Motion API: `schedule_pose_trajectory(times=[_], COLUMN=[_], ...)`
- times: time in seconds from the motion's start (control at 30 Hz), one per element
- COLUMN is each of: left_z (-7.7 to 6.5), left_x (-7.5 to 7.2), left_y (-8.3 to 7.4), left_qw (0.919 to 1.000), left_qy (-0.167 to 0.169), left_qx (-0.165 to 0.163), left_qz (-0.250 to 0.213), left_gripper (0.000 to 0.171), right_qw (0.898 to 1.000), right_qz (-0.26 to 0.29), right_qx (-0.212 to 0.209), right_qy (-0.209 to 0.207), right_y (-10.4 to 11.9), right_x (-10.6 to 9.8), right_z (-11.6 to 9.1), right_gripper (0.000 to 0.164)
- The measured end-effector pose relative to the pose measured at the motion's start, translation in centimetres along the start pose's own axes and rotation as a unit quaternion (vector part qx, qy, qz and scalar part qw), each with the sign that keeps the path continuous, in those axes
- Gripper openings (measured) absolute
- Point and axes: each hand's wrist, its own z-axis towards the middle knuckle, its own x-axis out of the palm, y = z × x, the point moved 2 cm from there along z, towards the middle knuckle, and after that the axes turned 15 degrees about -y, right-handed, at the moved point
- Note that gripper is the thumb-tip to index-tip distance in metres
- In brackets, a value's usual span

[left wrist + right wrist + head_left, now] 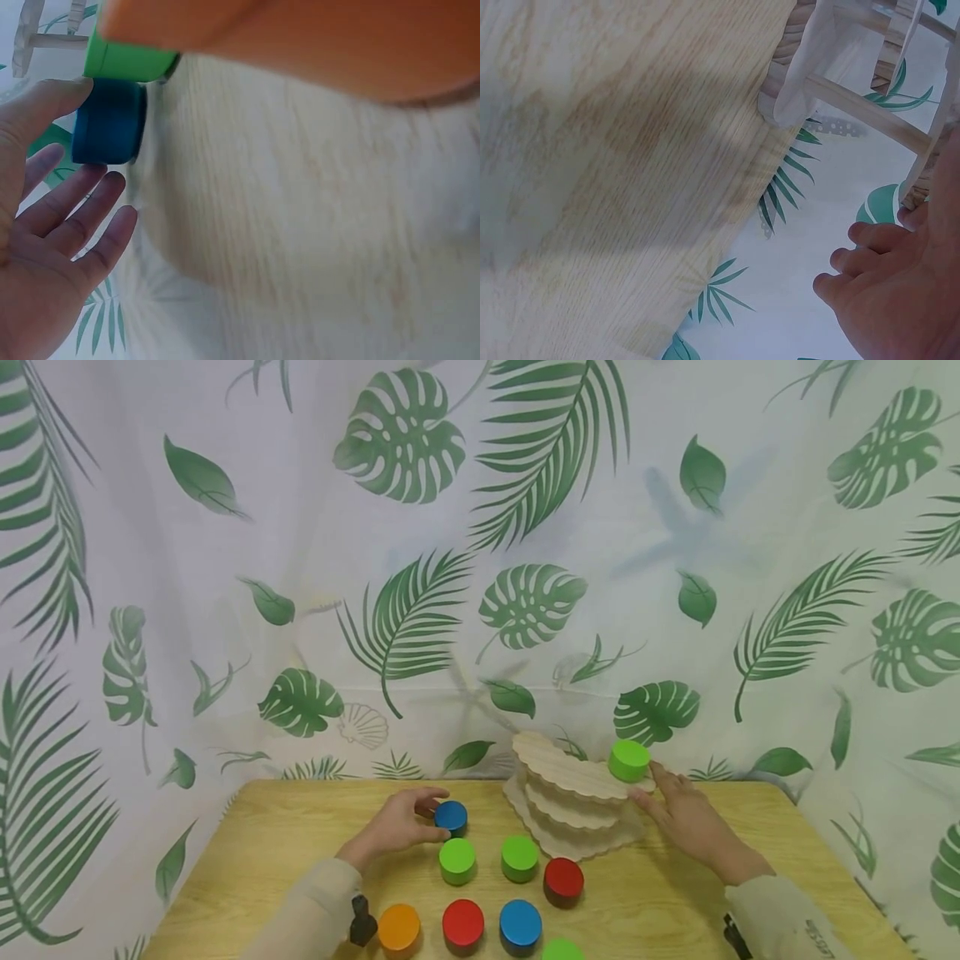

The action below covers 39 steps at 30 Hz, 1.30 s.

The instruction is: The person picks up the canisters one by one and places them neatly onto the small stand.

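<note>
Head view: the left hand (399, 822) is pinching a blue block (451, 818) near the surface's (300, 827) far edge.
Thumb and fingertips are straddling its sides, likely for control; the right hand (693, 822), fingers loosely extended, is touching a wooden stand (573, 808), perhaps steadying it. One green block (628, 761) is crowding the top tier's (562, 768) end, leaving room leftward.

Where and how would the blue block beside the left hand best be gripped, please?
I'd pinch the blue block across its round side, probably from the left: it is upright, the left hand is on that side, and a green block crowds its front.
</note>
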Motion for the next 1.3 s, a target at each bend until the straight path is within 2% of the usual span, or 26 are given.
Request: schedule_pose_trajectory(times=[0.37,0.73,0.87,1.03,1.3], left_z=[0.16,0.22,0.15,0.01,0.23], left_x=[0.52,0.79,0.80,0.72,-0.15], left_y=[0.54,0.66,0.64,0.52,0.18], left_qw=[0.9995,0.9994,0.9995,0.9995,0.9990], left_qy=[-0.005,-0.011,-0.011,-0.007,-0.025], left_qx=[0.018,0.015,0.009,-0.014,-0.033], left_qz=[0.024,0.030,0.029,0.026,0.016], left_gripper=[0.061,0.057,0.056,0.056,0.058], right_qw=[1.000,1.000,1.000,1.000,1.000], right_qz=[-0.004,-0.006,-0.008,-0.005,-0.005], right_qx=[-0.001,-0.001,-0.002,-0.001,0.000], right_qy=[-0.001,-0.001,-0.001,0.003,0.006], right_y=[0.18,0.05,-0.10,-0.19,-0.22], right_x=[-0.20,-0.03,0.02,0.11,0.14], right_z=[0.03,0.12,0.16,0.16,0.11], right_gripper=[0.080,0.081,0.081,0.082,0.082])
